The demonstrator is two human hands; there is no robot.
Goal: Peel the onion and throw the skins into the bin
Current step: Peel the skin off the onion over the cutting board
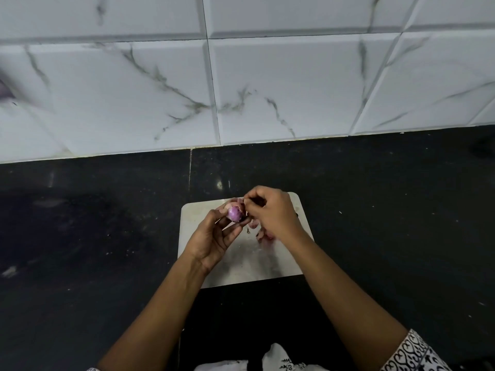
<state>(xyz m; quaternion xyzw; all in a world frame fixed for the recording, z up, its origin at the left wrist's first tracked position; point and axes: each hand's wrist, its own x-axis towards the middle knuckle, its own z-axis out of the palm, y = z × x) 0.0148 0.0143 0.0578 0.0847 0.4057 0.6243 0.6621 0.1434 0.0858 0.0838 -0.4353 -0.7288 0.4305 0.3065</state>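
Black tabletop (375,210), marble tiles behind, no writing visible. Left hand (214,236) cups the purple onion (235,213) over a white board (241,263); right hand (273,212) pinches its skin (239,201).

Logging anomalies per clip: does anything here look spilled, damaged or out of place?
Nothing odd. Loose skins lie on the cutting board under the right hand; the left hand holds the onion.

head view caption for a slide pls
Left hand holds a purple onion while right hand pulls skin above a white cutting board.
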